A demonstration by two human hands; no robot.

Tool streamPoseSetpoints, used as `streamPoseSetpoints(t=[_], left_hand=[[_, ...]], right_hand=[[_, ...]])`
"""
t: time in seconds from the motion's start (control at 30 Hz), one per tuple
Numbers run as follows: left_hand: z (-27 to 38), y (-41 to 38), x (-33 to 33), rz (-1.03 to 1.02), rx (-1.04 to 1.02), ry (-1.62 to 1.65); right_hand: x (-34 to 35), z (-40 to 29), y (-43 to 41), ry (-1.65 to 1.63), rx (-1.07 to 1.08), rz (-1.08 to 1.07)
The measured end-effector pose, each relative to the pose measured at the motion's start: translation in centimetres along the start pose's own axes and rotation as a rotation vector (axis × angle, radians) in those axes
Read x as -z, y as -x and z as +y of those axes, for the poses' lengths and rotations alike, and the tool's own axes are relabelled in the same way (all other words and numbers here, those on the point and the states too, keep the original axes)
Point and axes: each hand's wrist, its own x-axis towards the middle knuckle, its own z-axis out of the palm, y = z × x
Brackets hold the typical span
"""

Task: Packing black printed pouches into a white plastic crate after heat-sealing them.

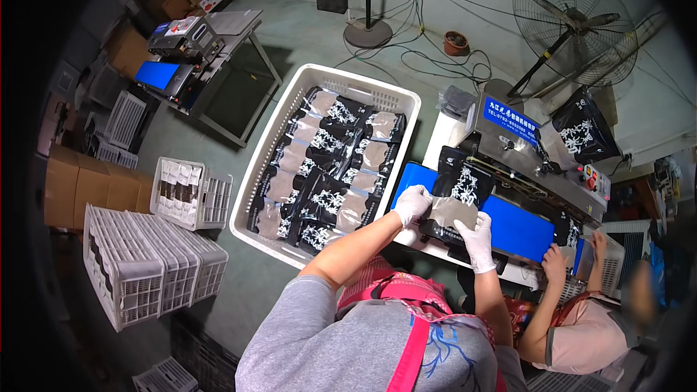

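Note:
A black printed pouch with a clear window showing grey powder (449, 209) is held between my two white-gloved hands, over a blue conveyor belt (514, 223). My left hand (414, 204) pinches its left edge, and my right hand (476, 239) grips the lower right side. The belt runs along the front of a metal band sealing machine (503, 130). To my left stands a white plastic crate (321, 73), in which several similar filled pouches (326, 193) lie in overlapping rows.
At the right, a co-worker's hands (555, 264) are at another pouch (566, 231) by the belt's end. A pedestal fan (574, 22) stands behind the machine. White crates (152, 261) and cardboard boxes (92, 188) occupy the left. Loose cables (435, 62) lie on the floor near a flowerpot (456, 43).

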Motion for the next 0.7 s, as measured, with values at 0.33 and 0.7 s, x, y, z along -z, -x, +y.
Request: streamPoseSetpoints(t=[0.33, 0.7], left_hand=[[-2.7, -0.6, 2.4, 0.03, -0.029, 0.172], [-3.9, 1.0, 6.6, 0.216, -0.172, -0.046]], right_hand=[[-3.4, -1.2, 0.4, -0.023, 0.022, -0.049], [-7.7, -3.0, 0.4, -0.166, -0.058, -0.123]])
